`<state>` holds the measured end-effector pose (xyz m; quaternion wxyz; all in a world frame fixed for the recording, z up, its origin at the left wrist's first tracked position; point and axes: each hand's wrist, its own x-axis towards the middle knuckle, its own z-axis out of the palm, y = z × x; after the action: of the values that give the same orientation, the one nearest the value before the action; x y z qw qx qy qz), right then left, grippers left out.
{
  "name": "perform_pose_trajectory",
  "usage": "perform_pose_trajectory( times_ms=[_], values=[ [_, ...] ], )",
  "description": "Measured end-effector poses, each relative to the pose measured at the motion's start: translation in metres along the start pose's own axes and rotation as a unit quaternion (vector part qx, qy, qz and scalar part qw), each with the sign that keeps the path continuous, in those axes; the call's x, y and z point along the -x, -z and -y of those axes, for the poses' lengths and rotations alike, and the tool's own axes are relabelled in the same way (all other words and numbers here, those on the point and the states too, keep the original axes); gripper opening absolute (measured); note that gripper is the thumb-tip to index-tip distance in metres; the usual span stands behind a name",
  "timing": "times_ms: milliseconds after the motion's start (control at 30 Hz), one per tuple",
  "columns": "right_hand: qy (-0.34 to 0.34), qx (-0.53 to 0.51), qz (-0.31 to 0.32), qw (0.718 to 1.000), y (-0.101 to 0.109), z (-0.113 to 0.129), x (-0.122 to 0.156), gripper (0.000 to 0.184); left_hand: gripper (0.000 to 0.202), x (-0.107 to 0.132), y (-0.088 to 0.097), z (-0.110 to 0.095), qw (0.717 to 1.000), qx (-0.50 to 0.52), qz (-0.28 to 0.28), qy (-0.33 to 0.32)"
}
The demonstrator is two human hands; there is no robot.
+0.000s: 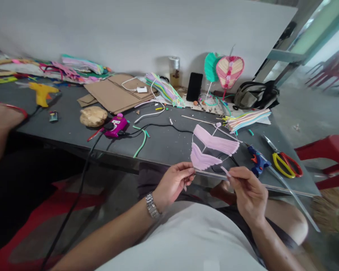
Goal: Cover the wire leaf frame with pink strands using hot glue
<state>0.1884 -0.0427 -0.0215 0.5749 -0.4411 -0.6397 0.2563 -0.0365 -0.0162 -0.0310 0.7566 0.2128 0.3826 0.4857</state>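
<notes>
My right hand (250, 194) pinches a short pale pink pipe cleaner (225, 171) near the table's front edge. Just left of it, my left hand (175, 182) has thumb and fingers pressed together; what they hold is too small to make out. Beyond both hands lies a wire frame partly covered with pink pipe cleaners, in an upper band (216, 141) and a lower V-shaped band (203, 158), with bare wire between them. A blue glue gun (258, 160) rests right of the frame. Scissors (286, 163) with yellow and red handles lie farther right.
Bundled pipe cleaners (247, 119), a black phone (194, 86) and finished heart-shaped fans (230, 71) are at the back. A magenta power socket (115, 126) trails cables leftward. A yellow glue gun (42, 94) stands near another person's limb (4, 124). A red stool (327, 158) is at right.
</notes>
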Motion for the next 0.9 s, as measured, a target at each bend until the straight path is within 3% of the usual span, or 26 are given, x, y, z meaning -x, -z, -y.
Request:
perform_pose_trajectory(
  times_ms=[133, 233, 367, 467, 667, 800, 900],
  values=[
    [-0.051, -0.028, -0.01, 0.998, -0.009, 0.0, 0.007, 0.004, 0.037, 0.0, -0.007, -0.003, 0.998, 0.008, -0.019, -0.052],
    [-0.083, 0.002, -0.009, 0.997, -0.02, 0.0, 0.007, 0.008, 0.036, 0.002, -0.009, -0.002, 0.998, 0.019, -0.012, -0.061],
    [-0.042, 0.045, -0.002, 0.998, -0.03, 0.007, 0.001, 0.01, 0.029, 0.004, -0.011, -0.001, 0.999, 0.029, 0.017, -0.039],
    [-0.008, 0.047, -0.001, 0.999, -0.032, 0.012, -0.003, 0.01, 0.02, 0.004, -0.014, 0.001, 0.997, -0.019, 0.007, -0.079],
    [-0.038, 0.066, -0.001, 0.997, -0.029, 0.007, 0.001, 0.01, 0.033, 0.0, -0.016, 0.006, 0.977, -0.125, -0.082, -0.153],
    [-0.04, 0.064, 0.002, 0.997, -0.028, 0.005, 0.004, 0.008, 0.038, -0.002, -0.012, 0.008, 0.972, -0.18, -0.069, -0.132],
    [-0.036, 0.05, 0.001, 0.998, -0.029, 0.005, 0.005, 0.008, 0.033, -0.004, -0.011, 0.008, 0.98, -0.15, -0.056, -0.12]
  ],
)
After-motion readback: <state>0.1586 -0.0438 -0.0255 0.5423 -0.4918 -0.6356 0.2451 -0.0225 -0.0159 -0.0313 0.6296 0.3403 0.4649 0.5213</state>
